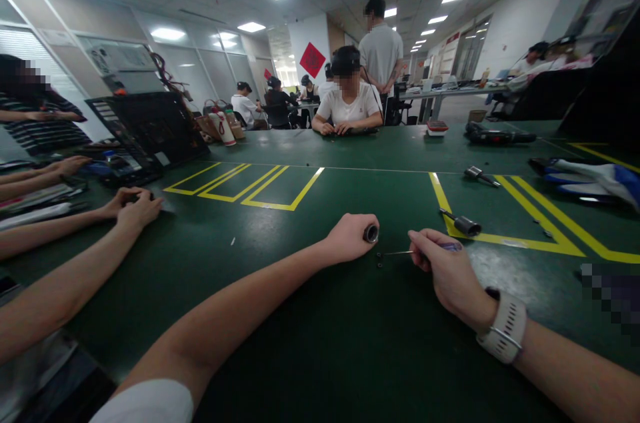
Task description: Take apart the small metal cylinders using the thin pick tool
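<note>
My left hand [350, 237] is wrapped round a dark, hollow-ended cylindrical part [371, 233], its round opening turned toward my right hand. Between the fingers of my right hand [440, 263] is a thin screwdriver [400, 253] with a purplish handle; its slim metal shaft points left. The tip is close to a few tiny dark pieces [379, 261] on the green table [320, 316], just below my left hand; whether it touches them I cannot tell. Just beyond my right hand lies a dark cylindrical part with a shaft [466, 225].
A similar shafted part [481, 176] lies farther back, with a dark power tool [500, 135] behind it. Blue and white gloves [590, 179] are at the right. A co-worker's hands [135, 204] are at the left edge, and a person [350, 103] sits opposite.
</note>
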`<state>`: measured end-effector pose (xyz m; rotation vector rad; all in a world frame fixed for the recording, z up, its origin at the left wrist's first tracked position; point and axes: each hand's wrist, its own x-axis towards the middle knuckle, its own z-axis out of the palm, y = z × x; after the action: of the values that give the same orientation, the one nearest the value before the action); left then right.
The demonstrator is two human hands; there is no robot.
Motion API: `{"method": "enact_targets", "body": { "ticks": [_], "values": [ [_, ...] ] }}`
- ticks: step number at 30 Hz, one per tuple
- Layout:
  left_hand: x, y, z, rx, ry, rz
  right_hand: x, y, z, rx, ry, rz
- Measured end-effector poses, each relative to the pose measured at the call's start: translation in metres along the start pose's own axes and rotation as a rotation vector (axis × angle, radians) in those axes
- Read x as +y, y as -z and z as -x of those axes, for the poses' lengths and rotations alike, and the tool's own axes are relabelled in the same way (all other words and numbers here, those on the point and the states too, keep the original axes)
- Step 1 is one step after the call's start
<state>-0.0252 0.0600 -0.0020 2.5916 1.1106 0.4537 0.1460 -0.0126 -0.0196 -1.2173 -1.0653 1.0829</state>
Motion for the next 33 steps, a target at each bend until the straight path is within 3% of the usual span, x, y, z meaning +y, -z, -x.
{"method": "enact_targets", "body": {
  "ticks": [2,7,14,22,25,28,33],
  "values": [
    [-0.002,0.004,-0.001,-0.037,0.045,0.195,0.002,0.001,-0.001,0.002,-0.002,0.009],
    [0.001,0.01,-0.001,-0.212,-0.058,0.432,0.003,0.001,-0.002,0.012,-0.004,-0.01],
    [0.002,0.006,0.0,-0.266,-0.043,0.434,0.002,0.002,-0.003,0.103,0.027,-0.132],
    [0.001,0.012,-0.001,-0.353,-0.128,0.369,0.004,0.007,-0.008,0.19,0.065,-0.254],
    [0.002,0.012,-0.001,-0.361,-0.119,0.331,0.004,0.005,-0.007,0.144,0.085,-0.139],
    [0.002,0.01,0.0,-0.377,-0.095,0.305,0.001,0.0,-0.002,0.024,0.166,0.119],
    [0.002,0.006,-0.002,-0.327,-0.189,0.291,-0.001,-0.005,0.003,-0.162,0.298,0.39]
  ]
}}
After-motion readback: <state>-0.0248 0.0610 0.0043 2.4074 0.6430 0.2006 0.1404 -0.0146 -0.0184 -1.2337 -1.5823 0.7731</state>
